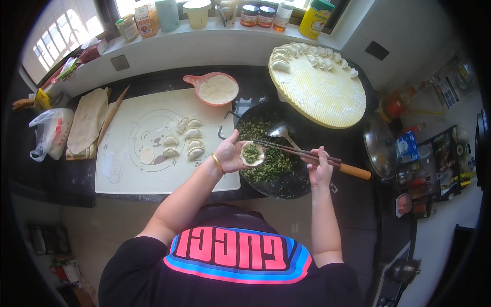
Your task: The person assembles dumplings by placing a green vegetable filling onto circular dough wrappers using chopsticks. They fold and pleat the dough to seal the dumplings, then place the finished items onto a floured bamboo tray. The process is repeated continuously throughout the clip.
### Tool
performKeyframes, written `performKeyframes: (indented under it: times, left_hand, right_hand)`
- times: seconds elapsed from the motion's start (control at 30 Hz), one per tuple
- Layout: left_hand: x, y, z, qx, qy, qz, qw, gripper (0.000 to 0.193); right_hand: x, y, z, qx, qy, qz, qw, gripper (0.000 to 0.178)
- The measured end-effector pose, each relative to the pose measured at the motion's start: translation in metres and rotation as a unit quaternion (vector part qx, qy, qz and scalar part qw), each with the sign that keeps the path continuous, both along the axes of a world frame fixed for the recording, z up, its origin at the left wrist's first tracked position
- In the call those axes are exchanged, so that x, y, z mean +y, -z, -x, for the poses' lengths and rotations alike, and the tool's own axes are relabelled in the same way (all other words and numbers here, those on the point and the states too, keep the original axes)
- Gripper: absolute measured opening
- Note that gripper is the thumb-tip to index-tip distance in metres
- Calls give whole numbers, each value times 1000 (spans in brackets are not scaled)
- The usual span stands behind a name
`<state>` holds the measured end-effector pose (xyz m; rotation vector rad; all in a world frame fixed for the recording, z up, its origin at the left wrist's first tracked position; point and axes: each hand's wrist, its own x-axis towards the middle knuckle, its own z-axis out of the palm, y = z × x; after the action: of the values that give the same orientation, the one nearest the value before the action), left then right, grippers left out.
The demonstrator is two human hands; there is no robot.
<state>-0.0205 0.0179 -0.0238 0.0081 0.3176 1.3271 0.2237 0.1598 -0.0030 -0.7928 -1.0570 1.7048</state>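
My left hand [230, 155] holds a round dumpling wrapper [247, 160] at the wok's left rim. A mound of chopped green filling [251, 152] lies in the middle of the wrapper. My right hand [319, 169] grips a pair of dark chopsticks [292, 150], their tips reaching left to the wrapper. Beneath them, a black wok [286, 192] holds more of the green filling [271, 166] and a metal spoon [279, 131]. On the white mat [115, 169] to the left sit several folded dumplings [194, 143] and one flat wrapper [147, 156].
A pink bowl of flour [219, 89] stands behind the mat. At the back right, a round yellow tray [327, 97] carries several dumplings along its far edge. A wooden handle [355, 171] juts right past the wok. Jars [249, 16] line the windowsill; a plastic bag [51, 133] lies far left.
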Motion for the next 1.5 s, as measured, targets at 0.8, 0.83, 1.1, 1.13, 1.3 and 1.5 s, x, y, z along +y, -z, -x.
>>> performKeyframes:
  times: [0.8, 0.83, 1.1, 1.13, 1.3, 1.5]
  left_hand:
    - [-4, 3, -1, -9, 3, -2, 1000, 79]
    - [-4, 2, -2, -8, 2, 0, 1000, 79]
    - [-6, -4, -3, -5, 18, -25, 1000, 79]
    - [-6, -5, -4, -8, 17, -25, 1000, 79]
    - [-10, -5, -2, 9, 27, -42, 999, 78]
    - [-10, -2, -2, 5, 12, -19, 1000, 78]
  right_hand:
    - [-4, 2, -6, 2, -43, 41, 998, 27]
    - [-5, 1, -6, -1, -42, 39, 998, 27]
    - [-6, -2, -2, -3, -83, 47, 995, 26]
    - [-5, 1, -2, -6, -83, 44, 996, 26]
    - [0, 3, -3, 8, -94, 54, 994, 25]
    - [-1, -3, -2, -15, -101, 33, 994, 26]
